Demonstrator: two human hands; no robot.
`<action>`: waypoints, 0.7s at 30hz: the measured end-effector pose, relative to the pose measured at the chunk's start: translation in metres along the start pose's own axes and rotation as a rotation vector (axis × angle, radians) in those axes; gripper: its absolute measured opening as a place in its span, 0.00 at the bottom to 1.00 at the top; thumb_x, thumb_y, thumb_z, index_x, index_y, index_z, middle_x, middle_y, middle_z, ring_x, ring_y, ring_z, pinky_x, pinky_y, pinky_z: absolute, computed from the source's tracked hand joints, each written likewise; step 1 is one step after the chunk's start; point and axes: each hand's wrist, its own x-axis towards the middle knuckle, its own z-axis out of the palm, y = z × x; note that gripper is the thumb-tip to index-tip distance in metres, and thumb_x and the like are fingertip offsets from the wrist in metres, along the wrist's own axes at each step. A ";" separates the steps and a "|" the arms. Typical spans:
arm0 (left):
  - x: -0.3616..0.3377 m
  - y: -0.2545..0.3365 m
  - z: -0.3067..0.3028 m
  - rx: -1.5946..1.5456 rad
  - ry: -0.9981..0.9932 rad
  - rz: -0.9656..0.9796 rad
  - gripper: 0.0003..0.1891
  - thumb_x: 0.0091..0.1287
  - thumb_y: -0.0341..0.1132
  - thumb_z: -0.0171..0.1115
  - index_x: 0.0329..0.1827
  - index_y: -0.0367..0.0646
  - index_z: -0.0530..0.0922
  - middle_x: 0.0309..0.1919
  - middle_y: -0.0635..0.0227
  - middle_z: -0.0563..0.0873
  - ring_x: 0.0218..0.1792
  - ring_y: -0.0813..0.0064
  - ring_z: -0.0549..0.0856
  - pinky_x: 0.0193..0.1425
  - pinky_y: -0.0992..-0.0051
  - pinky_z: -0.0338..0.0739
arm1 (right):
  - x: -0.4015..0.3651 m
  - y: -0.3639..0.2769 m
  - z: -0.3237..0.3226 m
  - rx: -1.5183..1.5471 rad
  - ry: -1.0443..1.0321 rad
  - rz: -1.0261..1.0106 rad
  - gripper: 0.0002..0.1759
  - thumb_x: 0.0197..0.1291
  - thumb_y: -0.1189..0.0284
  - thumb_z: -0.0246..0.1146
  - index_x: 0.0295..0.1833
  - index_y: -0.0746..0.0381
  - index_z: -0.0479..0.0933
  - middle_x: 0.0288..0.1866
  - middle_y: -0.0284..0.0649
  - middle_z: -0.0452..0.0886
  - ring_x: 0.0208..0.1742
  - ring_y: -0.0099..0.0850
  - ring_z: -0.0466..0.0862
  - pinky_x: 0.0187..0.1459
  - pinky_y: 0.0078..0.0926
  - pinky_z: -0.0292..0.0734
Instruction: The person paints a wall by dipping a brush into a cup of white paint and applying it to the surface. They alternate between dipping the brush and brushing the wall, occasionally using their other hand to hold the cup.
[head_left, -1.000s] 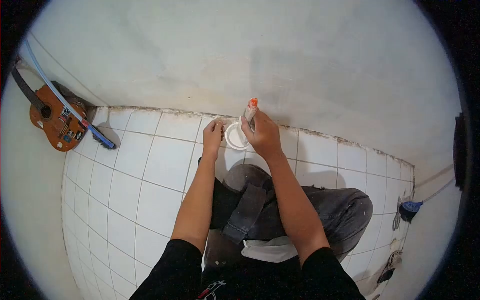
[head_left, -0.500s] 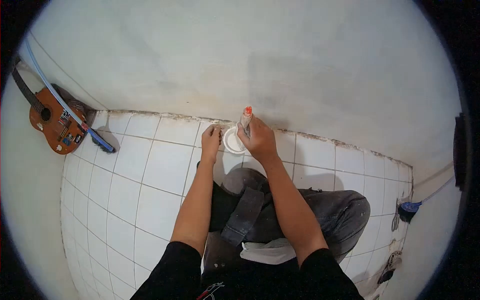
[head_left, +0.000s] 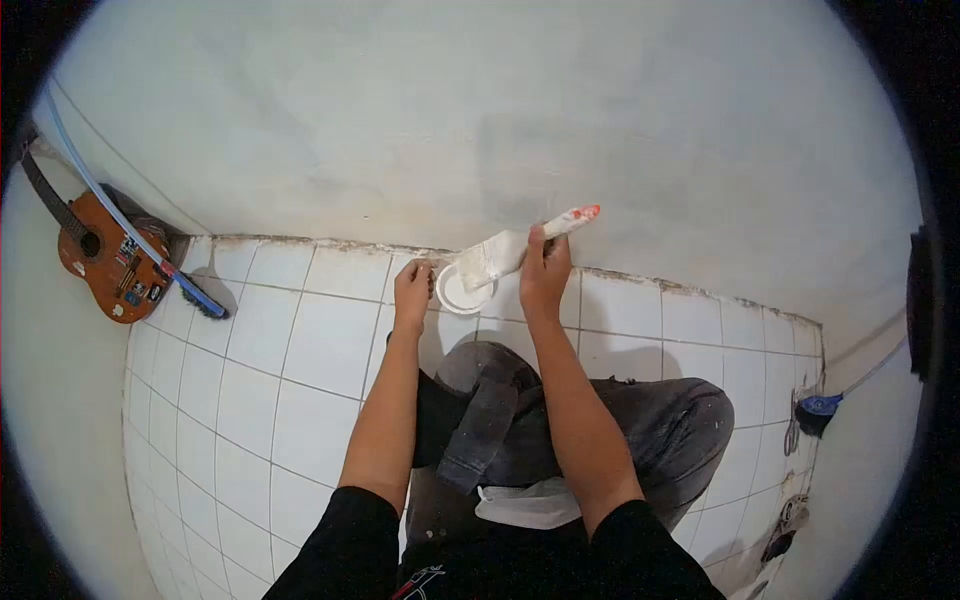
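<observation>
A wide paintbrush (head_left: 502,254) with a white-smeared, red-tipped handle is gripped in my right hand (head_left: 546,272). Its bristles point down and left, over the rim of a small round white tub (head_left: 464,297) on the tiles by the wall. My left hand (head_left: 414,290) is closed at the tub's left side; whether its fingers pinch the rim or something else is too small to tell. Behind the brush rises the pale wall (head_left: 400,130), with a darker grey patch above it.
On the left, a guitar (head_left: 108,262) leans in the corner beside a blue brush broom (head_left: 203,297). My folded leg (head_left: 670,420) lies below my hands, with a white cloth item (head_left: 528,505) on my lap. A blue brush (head_left: 820,406) stands at the right wall.
The paintbrush has tilted from nearly upright to slanting, its handle now toward the upper right and its bristles at the tub. My right hand has shifted slightly right.
</observation>
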 end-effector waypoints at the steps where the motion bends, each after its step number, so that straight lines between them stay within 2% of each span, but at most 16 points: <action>1: 0.001 -0.001 0.000 0.000 -0.003 0.002 0.10 0.70 0.35 0.53 0.36 0.40 0.79 0.22 0.76 0.75 0.23 0.86 0.69 0.25 0.82 0.63 | 0.001 0.000 -0.002 0.000 0.003 -0.002 0.18 0.70 0.62 0.55 0.44 0.69 0.72 0.29 0.42 0.78 0.31 0.28 0.77 0.35 0.32 0.73; 4: 0.004 -0.006 -0.003 0.021 -0.003 0.008 0.09 0.70 0.34 0.52 0.37 0.40 0.80 0.22 0.76 0.75 0.22 0.86 0.69 0.25 0.81 0.63 | 0.002 -0.006 -0.008 -0.015 -0.002 -0.008 0.17 0.69 0.62 0.55 0.44 0.69 0.72 0.29 0.45 0.79 0.30 0.34 0.80 0.35 0.35 0.73; 6: 0.004 -0.007 -0.005 0.082 -0.035 0.026 0.09 0.71 0.37 0.54 0.40 0.44 0.80 0.24 0.79 0.74 0.23 0.87 0.71 0.27 0.84 0.67 | 0.000 -0.011 -0.009 -0.247 -0.112 -0.084 0.16 0.68 0.63 0.56 0.46 0.68 0.73 0.30 0.49 0.80 0.31 0.43 0.82 0.35 0.39 0.74; 7: 0.005 -0.007 -0.005 0.083 -0.035 0.026 0.09 0.71 0.37 0.54 0.40 0.44 0.80 0.24 0.79 0.74 0.23 0.87 0.71 0.27 0.84 0.67 | -0.002 -0.011 -0.007 -0.246 -0.112 -0.083 0.16 0.68 0.63 0.56 0.46 0.68 0.73 0.30 0.49 0.80 0.31 0.43 0.82 0.35 0.39 0.74; 9: 0.005 -0.006 -0.005 0.092 -0.030 -0.004 0.09 0.71 0.37 0.54 0.40 0.44 0.80 0.24 0.79 0.74 0.24 0.87 0.72 0.27 0.84 0.67 | -0.008 -0.010 -0.003 -0.253 -0.198 -0.213 0.15 0.66 0.65 0.58 0.47 0.67 0.73 0.31 0.52 0.80 0.33 0.51 0.82 0.36 0.43 0.75; 13: 0.002 -0.003 -0.004 0.062 -0.031 0.001 0.09 0.71 0.38 0.54 0.41 0.43 0.80 0.24 0.79 0.75 0.24 0.88 0.72 0.27 0.83 0.68 | -0.014 -0.010 0.003 -0.311 -0.285 -0.317 0.14 0.63 0.66 0.61 0.46 0.67 0.73 0.32 0.51 0.80 0.33 0.49 0.82 0.36 0.44 0.76; 14: 0.000 -0.002 -0.002 0.048 -0.010 0.002 0.09 0.70 0.36 0.53 0.39 0.41 0.80 0.23 0.77 0.75 0.23 0.87 0.71 0.26 0.82 0.65 | -0.014 -0.002 0.005 -0.418 -0.287 -0.363 0.14 0.61 0.67 0.63 0.44 0.66 0.73 0.30 0.49 0.79 0.33 0.48 0.82 0.35 0.44 0.76; 15: 0.000 -0.001 0.000 0.033 0.011 0.003 0.09 0.69 0.34 0.53 0.38 0.39 0.80 0.22 0.76 0.75 0.22 0.86 0.69 0.25 0.82 0.63 | -0.014 -0.004 0.005 -0.418 -0.287 -0.364 0.14 0.61 0.67 0.63 0.44 0.66 0.73 0.30 0.49 0.79 0.33 0.48 0.82 0.35 0.44 0.76; 21: 0.000 -0.001 0.000 0.034 0.014 0.007 0.09 0.69 0.34 0.53 0.39 0.39 0.80 0.22 0.76 0.75 0.22 0.87 0.69 0.25 0.83 0.63 | -0.015 -0.008 0.008 -0.473 -0.376 -0.438 0.15 0.61 0.66 0.63 0.45 0.66 0.73 0.29 0.48 0.77 0.32 0.48 0.81 0.34 0.42 0.76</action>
